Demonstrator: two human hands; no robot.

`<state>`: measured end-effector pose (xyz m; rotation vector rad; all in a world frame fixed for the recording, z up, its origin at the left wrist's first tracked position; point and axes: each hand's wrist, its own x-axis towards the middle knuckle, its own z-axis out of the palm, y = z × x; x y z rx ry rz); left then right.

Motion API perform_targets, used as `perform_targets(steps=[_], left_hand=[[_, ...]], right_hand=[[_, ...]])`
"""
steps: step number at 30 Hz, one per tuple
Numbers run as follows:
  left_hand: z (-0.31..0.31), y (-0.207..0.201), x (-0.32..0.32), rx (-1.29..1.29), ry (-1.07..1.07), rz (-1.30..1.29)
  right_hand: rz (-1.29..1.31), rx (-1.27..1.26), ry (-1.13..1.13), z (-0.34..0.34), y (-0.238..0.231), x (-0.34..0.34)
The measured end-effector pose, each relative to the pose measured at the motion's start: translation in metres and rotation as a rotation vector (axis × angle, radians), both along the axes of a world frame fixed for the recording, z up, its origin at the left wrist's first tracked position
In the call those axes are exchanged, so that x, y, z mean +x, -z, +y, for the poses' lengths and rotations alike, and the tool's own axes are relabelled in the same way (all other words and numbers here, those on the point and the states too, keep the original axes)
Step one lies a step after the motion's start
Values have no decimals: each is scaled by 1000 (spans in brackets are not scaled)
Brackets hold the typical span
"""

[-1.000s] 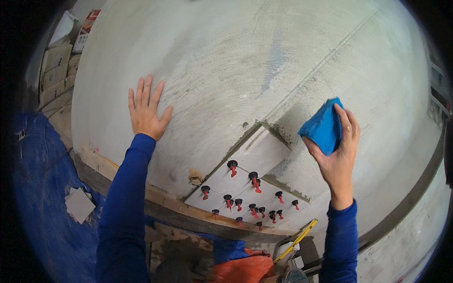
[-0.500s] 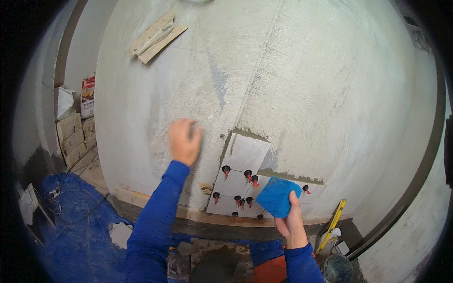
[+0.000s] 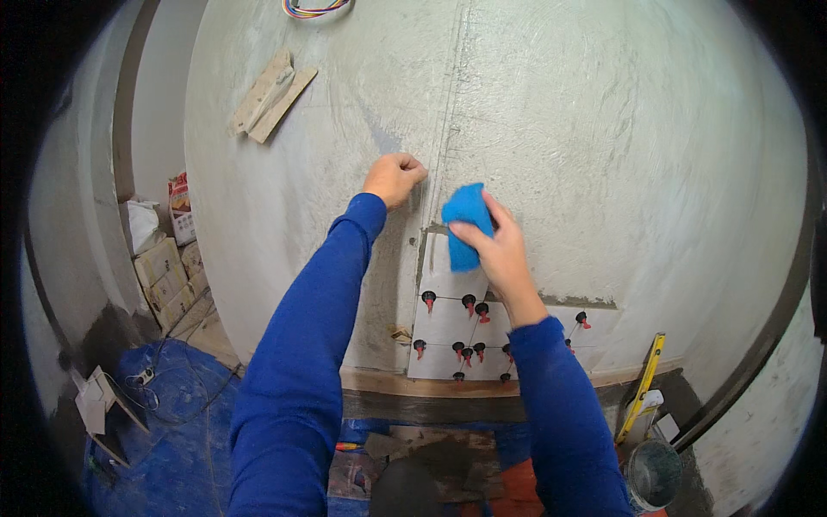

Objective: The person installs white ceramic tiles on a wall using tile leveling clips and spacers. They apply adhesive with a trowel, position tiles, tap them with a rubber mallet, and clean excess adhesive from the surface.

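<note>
In my right hand [image 3: 508,258] is a blue sponge [image 3: 468,215], squeezed between thumb and fingers just above and over the top edge of the uppermost white tile [image 3: 441,263]. My left hand [image 3: 396,179] is closed in a pinch close to the wall, left of a vertical pencil line. Whatever it may hold is too small or hidden to make out. Below the hands, several white tiles [image 3: 438,323] sit on the wall, with black and red tile-leveling clips [image 3: 469,302] at their joints. My right forearm covers part of the tiled area.
Two tan boards [image 3: 274,93] are on the wall at upper left, below coloured wires [image 3: 314,9]. At lower right stand a yellow spirit level [image 3: 642,388] and a bucket [image 3: 652,476]. Blue sheeting [image 3: 185,422] covers the left floor, near stacked boxes [image 3: 168,274] and a cable.
My left hand has moved up and right, its fingers now closed together. The right hand has lifted the sponge from the lower tiles to above the top tile, squeezing it narrower.
</note>
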<state>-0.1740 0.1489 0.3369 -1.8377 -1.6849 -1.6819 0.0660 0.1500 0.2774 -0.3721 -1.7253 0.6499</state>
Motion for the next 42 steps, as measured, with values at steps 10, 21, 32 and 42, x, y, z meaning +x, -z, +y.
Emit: perform_targets(steps=[10, 21, 32, 42], left_hand=[[-26, 0, -3, -41, 93, -23], [-35, 28, -6, -130, 111, 42], [-30, 98, -7, -263, 409, -311], [-34, 130, 19, -207, 614, -570]], right_hand=[[16, -54, 58, 8, 58, -90], [-234, 57, 466, -30, 137, -114], [-575, -101, 431, -59, 225, -90], [133, -538, -446, -68, 136, 8]])
